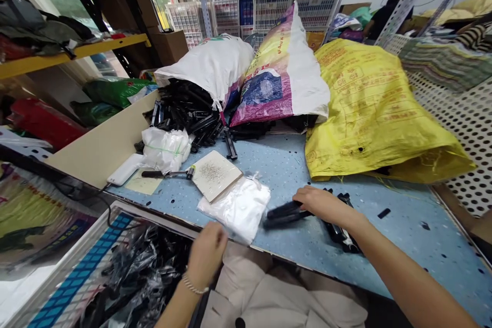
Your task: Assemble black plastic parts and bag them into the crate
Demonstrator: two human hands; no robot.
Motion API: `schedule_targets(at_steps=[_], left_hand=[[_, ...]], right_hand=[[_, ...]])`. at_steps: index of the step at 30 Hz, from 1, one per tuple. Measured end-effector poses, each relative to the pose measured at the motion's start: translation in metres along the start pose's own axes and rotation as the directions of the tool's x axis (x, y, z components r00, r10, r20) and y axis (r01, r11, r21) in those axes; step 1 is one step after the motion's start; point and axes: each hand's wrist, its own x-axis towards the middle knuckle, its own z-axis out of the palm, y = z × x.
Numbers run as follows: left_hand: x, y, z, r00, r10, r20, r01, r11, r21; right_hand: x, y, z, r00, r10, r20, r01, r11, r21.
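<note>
My right hand (321, 206) is over the blue worktop (284, 164), its fingers closed on a black plastic part (285, 213) that is blurred by motion. Just behind that hand, more long black plastic parts (340, 233) lie on the worktop, partly covered by my wrist. My left hand (209, 251) is at the front edge, above the bin side, with its fingers curled in; it is blurred, and I cannot make out anything inside it. Between the hands lies a stack of clear plastic bags (246, 205). A square board (215, 175) with small specks on it overlaps the stack.
A screwdriver-like tool (167, 174), a white device (125, 169) and a wrapped bundle (165, 148) lie at left. Black parts (192, 113) spill from a white sack (211, 61). A yellow sack (369, 113) stands right. Below left is a crate (88, 261) of bagged black parts.
</note>
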Motion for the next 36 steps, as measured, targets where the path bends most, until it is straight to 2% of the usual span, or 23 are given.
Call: schedule_targets(at_steps=[1, 2, 4, 5, 7, 9, 10, 11, 13, 15, 18, 20, 21, 22, 23, 25, 26, 28, 30, 33, 36], left_hand=[[0.012, 0.022, 0.009, 0.993, 0.119, -0.025, -0.12, 0.993, -0.013], [0.022, 0.04, 0.017, 0.981, 0.191, -0.044, -0.192, 0.981, -0.026], [0.039, 0.058, 0.028, 0.975, 0.217, -0.042, -0.22, 0.97, -0.106], [0.047, 0.06, 0.03, 0.985, 0.172, -0.029, -0.174, 0.964, -0.199], [0.059, 0.054, 0.03, 0.999, 0.043, 0.023, -0.029, 0.907, -0.421], [0.068, 0.046, 0.027, 0.995, -0.063, 0.071, 0.093, 0.803, -0.588], [0.07, 0.044, 0.026, 0.991, -0.103, 0.087, 0.135, 0.755, -0.642], [0.071, 0.043, 0.025, 0.986, -0.132, 0.103, 0.167, 0.715, -0.679], [0.072, 0.045, 0.027, 0.976, -0.157, 0.152, 0.218, 0.646, -0.731], [0.071, 0.047, 0.029, 0.969, -0.142, 0.203, 0.247, 0.61, -0.753], [0.072, 0.045, 0.026, 0.965, -0.101, 0.244, 0.256, 0.579, -0.774], [0.072, 0.038, 0.02, 0.972, -0.099, 0.211, 0.231, 0.537, -0.811], [0.072, 0.034, 0.016, 0.982, -0.113, 0.154, 0.191, 0.538, -0.821], [0.071, 0.03, 0.013, 0.99, -0.12, 0.07, 0.127, 0.575, -0.808], [0.069, 0.027, 0.011, 0.995, -0.098, -0.028, 0.044, 0.657, -0.753], [0.063, 0.024, 0.009, 0.986, 0.034, -0.162, -0.117, 0.832, -0.542], [0.06, 0.024, 0.009, 0.978, 0.111, -0.177, -0.179, 0.883, -0.434], [0.055, 0.027, 0.01, 0.965, 0.213, -0.152, -0.25, 0.923, -0.291], [0.054, 0.032, 0.012, 0.962, 0.24, -0.132, -0.267, 0.925, -0.271], [0.059, 0.04, 0.012, 0.969, 0.238, -0.072, -0.246, 0.882, -0.402], [0.062, 0.041, 0.01, 0.991, 0.119, -0.062, -0.134, 0.836, -0.533]], right_hand=[[-0.004, 0.0, -0.003, 0.998, 0.048, -0.037, -0.045, 0.995, 0.091], [-0.009, 0.0, -0.004, 0.991, 0.109, -0.079, -0.091, 0.974, 0.207], [-0.02, -0.004, 0.0, 0.959, 0.25, -0.132, -0.152, 0.851, 0.503], [-0.025, -0.009, 0.006, 0.941, 0.316, -0.124, -0.159, 0.733, 0.661], [-0.034, -0.028, 0.023, 0.918, 0.396, -0.019, -0.151, 0.394, 0.907], [-0.037, -0.053, 0.043, 0.918, 0.377, 0.125, -0.149, 0.033, 0.988], [-0.036, -0.066, 0.052, 0.921, 0.347, 0.177, -0.148, -0.11, 0.983], [-0.032, -0.079, 0.06, 0.925, 0.316, 0.21, -0.143, -0.22, 0.965], [-0.019, -0.102, 0.071, 0.933, 0.28, 0.226, -0.114, -0.364, 0.925], [-0.002, -0.116, 0.076, 0.934, 0.287, 0.214, -0.072, -0.434, 0.898], [0.018, -0.117, 0.078, 0.921, 0.344, 0.186, -0.016, -0.441, 0.897], [0.022, -0.107, 0.078, 0.905, 0.382, 0.186, -0.013, -0.414, 0.91], [0.02, -0.101, 0.078, 0.897, 0.397, 0.194, -0.019, -0.403, 0.915], [0.017, -0.095, 0.078, 0.886, 0.416, 0.204, -0.024, -0.398, 0.917], [0.011, -0.09, 0.077, 0.873, 0.438, 0.213, -0.023, -0.398, 0.917], [-0.004, -0.085, 0.073, 0.851, 0.475, 0.224, -0.008, -0.416, 0.909], [-0.012, -0.086, 0.07, 0.849, 0.474, 0.232, -0.002, -0.437, 0.899], [-0.031, -0.095, 0.065, 0.88, 0.4, 0.258, -0.023, -0.506, 0.862], [-0.046, -0.111, 0.063, 0.924, 0.242, 0.296, -0.092, -0.61, 0.787], [-0.058, -0.134, 0.074, 0.94, 0.03, 0.339, -0.197, -0.764, 0.614], [-0.06, -0.142, 0.096, 0.939, -0.012, 0.344, -0.187, -0.856, 0.482]])
